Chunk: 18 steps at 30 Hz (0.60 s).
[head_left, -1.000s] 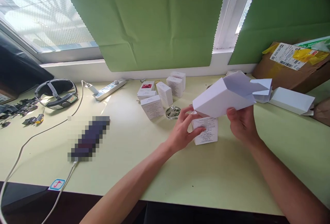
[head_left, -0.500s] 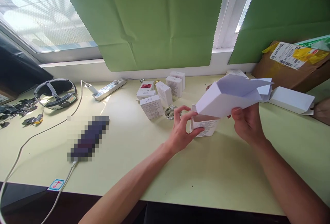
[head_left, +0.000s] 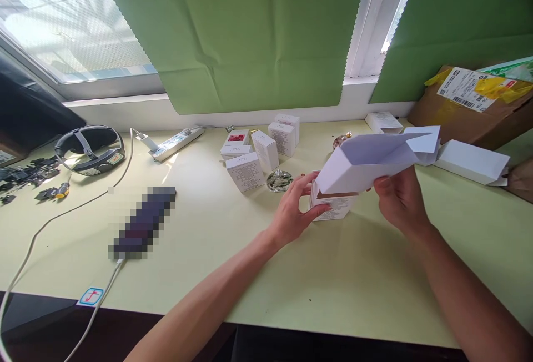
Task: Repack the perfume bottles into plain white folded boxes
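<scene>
Here the right hand [head_left: 397,201] pinches the open white carton [head_left: 366,163] while the left hand [head_left: 293,212] clasps the small printed box [head_left: 333,205] on the surface [head_left: 250,262] — best to keep that grip steady and line mouth over box.

Green blinds [head_left: 250,34], sunlit windows [head_left: 66,23]

Bare desk [head_left: 333,290] spreads across the lower middle of the frame, open from the near edge. Upper middle is crowded: small printed boxes [head_left: 258,151] and a glass bottle [head_left: 279,180]. A white sleeve [head_left: 472,162] and cardboard parcel [head_left: 470,106] block the upper right; a cable [head_left: 50,223] crosses the left.
</scene>
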Tool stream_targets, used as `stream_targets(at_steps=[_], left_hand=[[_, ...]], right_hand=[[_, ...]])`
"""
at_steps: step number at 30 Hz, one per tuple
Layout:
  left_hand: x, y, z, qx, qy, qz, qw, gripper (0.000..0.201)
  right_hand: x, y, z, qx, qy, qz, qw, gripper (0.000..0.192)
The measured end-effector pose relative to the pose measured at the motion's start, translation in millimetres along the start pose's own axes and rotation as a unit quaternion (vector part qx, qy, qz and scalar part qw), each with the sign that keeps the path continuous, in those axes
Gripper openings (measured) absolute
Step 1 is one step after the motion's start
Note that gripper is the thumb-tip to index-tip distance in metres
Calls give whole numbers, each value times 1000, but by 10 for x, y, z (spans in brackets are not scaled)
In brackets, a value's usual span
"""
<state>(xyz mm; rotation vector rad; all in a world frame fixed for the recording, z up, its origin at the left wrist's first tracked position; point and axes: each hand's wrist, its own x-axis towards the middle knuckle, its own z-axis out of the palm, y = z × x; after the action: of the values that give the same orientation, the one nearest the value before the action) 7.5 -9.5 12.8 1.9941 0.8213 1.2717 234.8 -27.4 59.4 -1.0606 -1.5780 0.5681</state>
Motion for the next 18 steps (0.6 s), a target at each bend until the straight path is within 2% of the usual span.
stream_targets(at_steps=[3, 9, 15, 18], left_hand=[[5, -6, 2, -18, 0, -5, 1000, 63], [17, -19, 14, -37, 4, 7, 999, 57], [-1, -11, 28, -49, 9, -27, 998, 56], [-7, -14, 37, -54, 17, -23, 998, 57]], right_hand=[[6, 45, 13, 10, -15, 7, 1000, 31], [32, 176, 30, 31, 10, -44, 999, 32], [13, 184, 36, 24, 0, -32, 999, 33], [4, 175, 46, 25, -16, -19, 999, 37]])
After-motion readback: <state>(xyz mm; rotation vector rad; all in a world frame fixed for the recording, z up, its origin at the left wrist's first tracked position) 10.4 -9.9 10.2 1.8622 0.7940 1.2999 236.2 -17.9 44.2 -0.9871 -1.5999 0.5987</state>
